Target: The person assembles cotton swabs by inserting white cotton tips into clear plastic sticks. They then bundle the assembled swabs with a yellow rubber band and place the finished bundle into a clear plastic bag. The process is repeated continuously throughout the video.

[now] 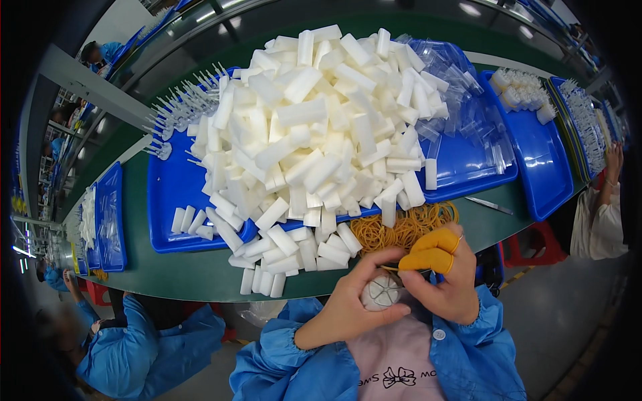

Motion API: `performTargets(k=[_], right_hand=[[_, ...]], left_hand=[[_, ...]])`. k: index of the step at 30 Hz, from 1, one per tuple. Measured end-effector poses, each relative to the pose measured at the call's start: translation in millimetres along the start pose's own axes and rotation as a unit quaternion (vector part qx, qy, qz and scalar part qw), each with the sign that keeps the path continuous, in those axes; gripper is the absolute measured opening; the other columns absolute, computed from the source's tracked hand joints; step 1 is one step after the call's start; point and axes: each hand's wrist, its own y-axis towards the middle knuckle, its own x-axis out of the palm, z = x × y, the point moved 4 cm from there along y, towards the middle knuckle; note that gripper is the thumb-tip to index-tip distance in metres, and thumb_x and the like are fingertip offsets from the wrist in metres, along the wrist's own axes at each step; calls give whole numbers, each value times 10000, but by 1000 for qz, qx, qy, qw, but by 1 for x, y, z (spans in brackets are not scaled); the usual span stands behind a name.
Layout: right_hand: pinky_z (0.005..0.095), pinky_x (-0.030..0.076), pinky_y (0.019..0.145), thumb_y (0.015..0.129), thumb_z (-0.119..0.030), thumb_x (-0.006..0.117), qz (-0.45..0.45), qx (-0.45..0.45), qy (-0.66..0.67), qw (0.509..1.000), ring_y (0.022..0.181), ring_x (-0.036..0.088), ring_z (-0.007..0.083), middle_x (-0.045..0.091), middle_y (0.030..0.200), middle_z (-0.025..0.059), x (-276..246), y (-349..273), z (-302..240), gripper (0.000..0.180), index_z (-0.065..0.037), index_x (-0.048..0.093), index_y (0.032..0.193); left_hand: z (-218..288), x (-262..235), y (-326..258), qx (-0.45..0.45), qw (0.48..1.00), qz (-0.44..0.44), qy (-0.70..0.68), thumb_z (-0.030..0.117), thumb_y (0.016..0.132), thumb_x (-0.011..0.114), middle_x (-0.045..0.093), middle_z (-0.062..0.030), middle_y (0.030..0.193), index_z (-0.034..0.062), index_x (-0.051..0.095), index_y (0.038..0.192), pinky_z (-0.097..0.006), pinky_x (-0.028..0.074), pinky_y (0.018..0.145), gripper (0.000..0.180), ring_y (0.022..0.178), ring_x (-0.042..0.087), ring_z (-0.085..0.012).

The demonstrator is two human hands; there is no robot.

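Observation:
Close to my body, below the table's front edge, my left hand curls its thumb and fingers around a white round-ended bundle. Thin dark lines cross its end. My right hand, with yellow finger cots on some fingers, is closed at the bundle's upper right. A thin yellowish strand, like a rubber band, runs between its fingertips and the bundle. Just beyond my hands lies a tangled heap of orange-yellow rubber bands. A tall pile of white foam blocks rises behind it.
Blue trays sit on the green table. One at right holds clear plastic pieces; another holds white bundles. White pronged parts stand at the left. A metal blade-like tool lies at right. Co-workers sit on both sides.

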Motion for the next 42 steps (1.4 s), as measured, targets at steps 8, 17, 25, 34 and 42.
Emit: performTargets(k=[8, 17, 25, 34, 42], right_hand=[[304, 487, 651, 712, -82, 679, -132, -60, 166, 975, 753, 580, 197, 602, 938, 59, 0, -7, -19, 178, -66, 652, 887], [369, 429, 591, 604, -108, 748, -21, -72, -214, 974, 746, 561, 229, 617, 854, 37, -32, -28, -21, 285, -77, 660, 873], [520, 425, 936, 806, 11, 621, -48, 55, 705, 705, 902, 624, 358, 631, 904, 173, -23, -53, 7, 91, 35, 642, 891], [290, 528, 706, 788, -109, 677, -90, 12, 125, 988, 820, 618, 221, 592, 1064, 83, 4, -28, -12, 357, -68, 603, 1135], [278, 493, 669, 681, -177, 772, -31, 125, 199, 972, 766, 602, 183, 605, 981, 68, -34, -23, 5, 395, -95, 641, 1045]], left_hand=[[0, 11, 6, 68, 937, -26, 342, 206, 729, 747, 586, -99, 868, 92, 511, 1013, -312, 488, 704, 387, 794, 612, -284], [18, -7, -4, 88, 962, -79, -247, -18, 716, 709, 541, -38, 892, 68, 486, 1074, -248, 467, 699, 430, 805, 549, -119], [6, -9, -1, 154, 943, -16, -296, 49, 702, 759, 571, -88, 910, 45, 507, 1143, -325, 475, 748, 508, 820, 571, -206], [38, 12, -3, 269, 851, 113, 436, 63, 613, 744, 593, -148, 956, -89, 300, 1338, -350, 493, 690, 864, 802, 577, -306], [18, 10, 1, 64, 985, -37, 154, 74, 743, 729, 562, -86, 979, 67, 281, 1399, -302, 460, 789, 795, 907, 574, -184]])
